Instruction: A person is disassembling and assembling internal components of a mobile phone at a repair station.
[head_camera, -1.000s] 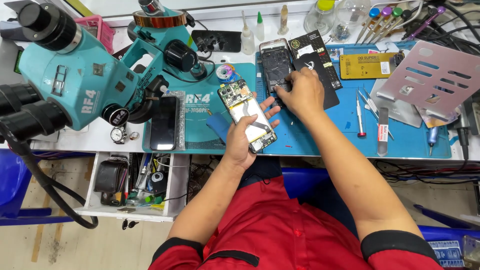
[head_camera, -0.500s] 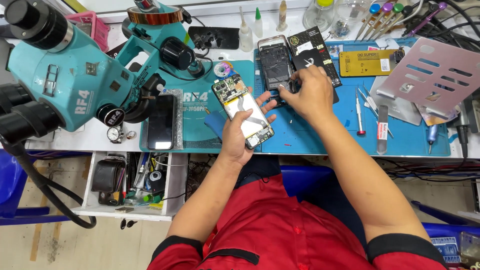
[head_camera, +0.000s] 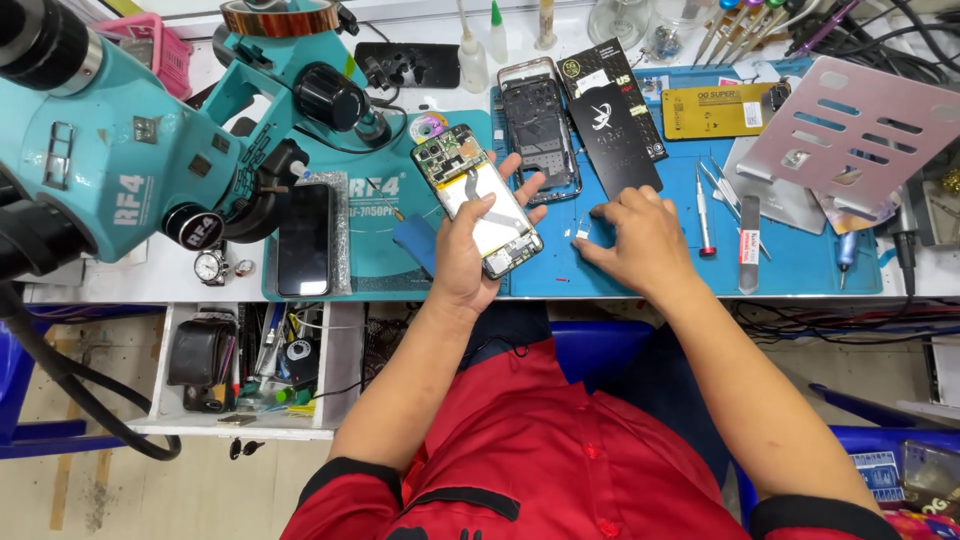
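My left hand (head_camera: 470, 245) grips an opened phone (head_camera: 478, 196) with its back off, showing the circuit board and a white battery, tilted over the blue work mat (head_camera: 800, 262). My right hand (head_camera: 635, 238) rests on the mat to the right of the phone, fingertips pinching a tiny white part (head_camera: 583, 233). A dark phone back frame (head_camera: 540, 125) lies on the mat just beyond both hands, next to a black flat package (head_camera: 612, 130).
A teal microscope (head_camera: 150, 140) looms at the left over a teal mat with a dark phone (head_camera: 305, 238). Tweezers (head_camera: 728, 185), a screwdriver (head_camera: 703, 210), a grey perforated plate (head_camera: 850, 125) and a yellow package (head_camera: 715, 110) lie to the right. An open drawer (head_camera: 245, 360) sits below the bench.
My right hand moved down from the back frame to the mat near the front edge and now pinches a small part. The left hand still holds the opened phone.
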